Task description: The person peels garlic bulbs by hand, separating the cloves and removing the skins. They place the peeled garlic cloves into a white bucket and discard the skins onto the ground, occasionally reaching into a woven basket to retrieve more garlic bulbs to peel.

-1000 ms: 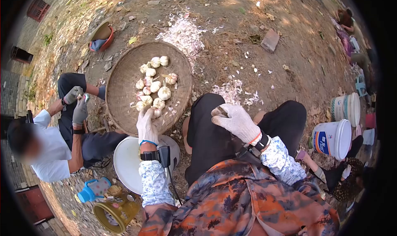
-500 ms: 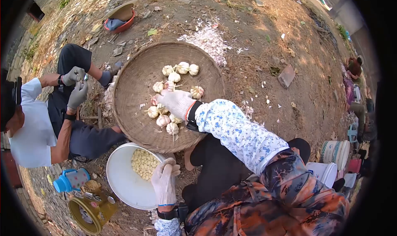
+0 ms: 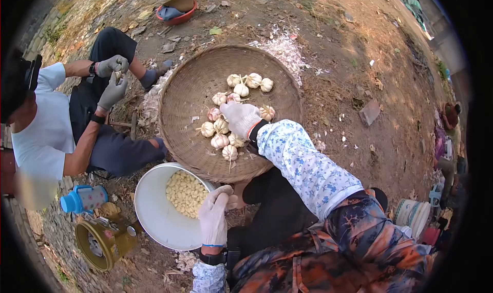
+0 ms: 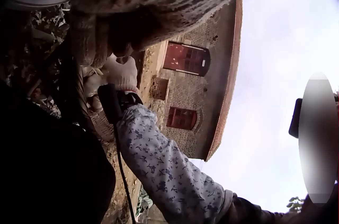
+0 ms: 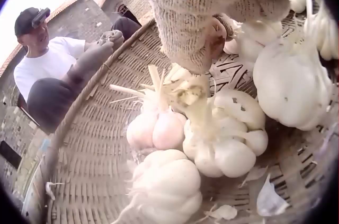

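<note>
A wide woven basket (image 3: 190, 95) holds several garlic bulbs (image 3: 229, 152), with stalks and loose skins among them. My gloved right hand (image 3: 241, 117) reaches into the middle of the bulbs. In the right wrist view its fingers curl over a garlic bulb (image 5: 255, 41), covering much of it; a thumb or finger hangs close over the stalk of another bulb in front. My gloved left hand (image 3: 213, 218) hovers beside the near rim of a white bucket (image 3: 151, 200) of peeled garlic cloves (image 3: 185, 195). Its fingers are loosely curled, and nothing shows in them.
At left sits another person (image 3: 51, 121) in grey gloves, working with both hands. A blue flask (image 3: 84, 199) and a yellow-brown bucket (image 3: 105, 241) stand lower left. Garlic skins (image 3: 285, 51) litter the ground past the basket, a brick (image 3: 370, 112) lies right, and a red bowl (image 3: 179, 18) sits behind.
My right hand has moved from over the knees into the basket. My left hand has drawn back from the basket to the bucket's rim. The view has turned, showing the cloves inside the bucket.
</note>
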`<move>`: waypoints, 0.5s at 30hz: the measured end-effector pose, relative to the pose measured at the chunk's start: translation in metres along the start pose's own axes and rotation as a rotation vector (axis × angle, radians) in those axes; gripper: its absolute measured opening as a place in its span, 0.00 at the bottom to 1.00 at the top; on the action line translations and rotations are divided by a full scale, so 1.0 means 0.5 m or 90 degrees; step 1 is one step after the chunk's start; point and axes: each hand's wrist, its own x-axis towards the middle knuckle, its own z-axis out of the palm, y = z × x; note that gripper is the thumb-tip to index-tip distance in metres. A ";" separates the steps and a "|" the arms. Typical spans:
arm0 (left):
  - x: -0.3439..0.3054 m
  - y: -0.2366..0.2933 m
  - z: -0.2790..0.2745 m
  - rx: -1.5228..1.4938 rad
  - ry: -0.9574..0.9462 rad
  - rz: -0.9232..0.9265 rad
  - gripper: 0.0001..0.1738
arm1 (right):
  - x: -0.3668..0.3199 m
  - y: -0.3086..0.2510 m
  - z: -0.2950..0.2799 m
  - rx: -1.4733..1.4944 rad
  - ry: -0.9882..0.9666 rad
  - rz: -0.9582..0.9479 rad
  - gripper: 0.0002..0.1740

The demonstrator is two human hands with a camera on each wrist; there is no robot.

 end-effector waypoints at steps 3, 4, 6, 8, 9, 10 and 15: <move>0.017 -0.013 -0.007 -0.023 -0.009 0.009 0.17 | -0.054 0.025 -0.050 0.260 0.018 0.094 0.30; 0.022 -0.006 -0.005 -0.021 -0.031 0.011 0.18 | -0.080 0.032 -0.056 0.318 0.057 0.052 0.35; 0.031 0.014 0.019 -0.012 -0.041 0.022 0.19 | -0.170 0.028 -0.067 0.386 0.121 0.015 0.36; 0.034 0.035 0.058 0.000 -0.055 0.027 0.20 | -0.270 0.011 -0.101 0.464 0.088 0.016 0.35; 0.031 0.045 0.085 -0.029 -0.081 0.056 0.20 | -0.318 0.005 -0.110 0.512 0.065 0.011 0.34; 0.027 0.049 0.108 -0.057 -0.109 0.085 0.21 | -0.362 0.003 -0.099 0.542 0.118 -0.013 0.33; -0.004 0.029 0.176 -0.002 -0.249 0.053 0.23 | -0.528 0.006 -0.142 0.685 0.158 0.092 0.32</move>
